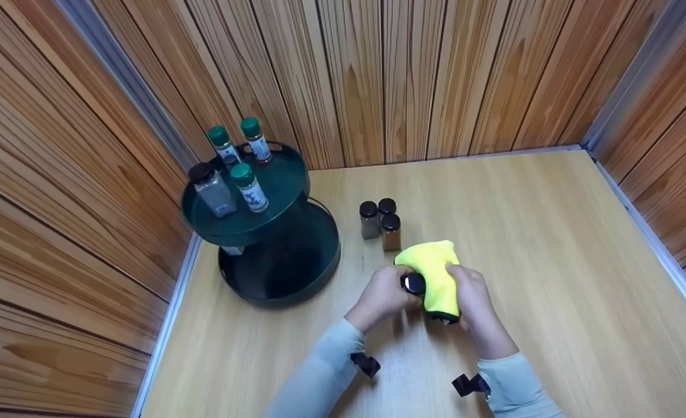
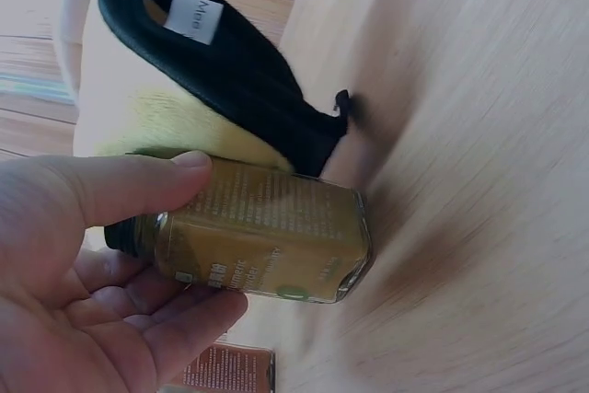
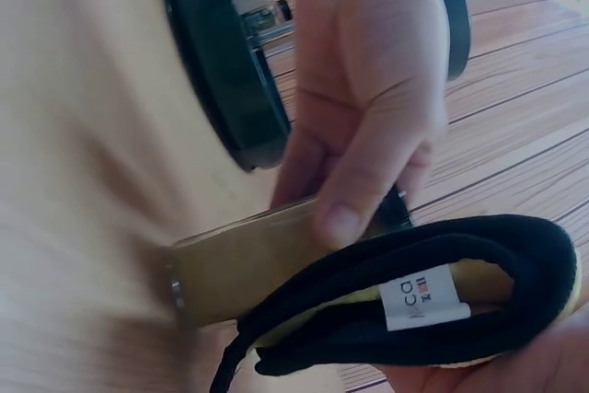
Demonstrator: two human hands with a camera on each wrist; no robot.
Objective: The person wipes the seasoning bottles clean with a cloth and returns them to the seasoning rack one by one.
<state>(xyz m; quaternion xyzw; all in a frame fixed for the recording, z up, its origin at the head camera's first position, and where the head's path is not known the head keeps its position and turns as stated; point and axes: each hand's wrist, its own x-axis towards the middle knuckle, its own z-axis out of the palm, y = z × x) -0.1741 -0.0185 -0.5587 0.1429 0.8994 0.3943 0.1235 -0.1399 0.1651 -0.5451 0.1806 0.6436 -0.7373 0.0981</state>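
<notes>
My left hand (image 1: 384, 293) holds a glass spice jar (image 2: 267, 232) by its upper part, thumb on one side and fingers on the other. The jar has a black cap (image 1: 413, 283), brownish-yellow powder inside and a printed label reading in part "powder". My right hand (image 1: 480, 299) grips a folded bright yellow cloth (image 1: 435, 273) with a black edge and a small white tag (image 2: 193, 17). In the left wrist view the cloth lies along the jar's side, its black edge right by the glass. The jar is tilted above the wooden table (image 1: 552, 249).
Three dark-capped spice jars (image 1: 391, 233) stand close together just beyond the hands. To the left is a two-tier dark green round rack (image 1: 284, 200). Its top tier bears green-capped bottles (image 1: 254, 191) and a larger dark-capped jar (image 1: 215, 194). Wood-panelled walls (image 1: 401, 87) border the table.
</notes>
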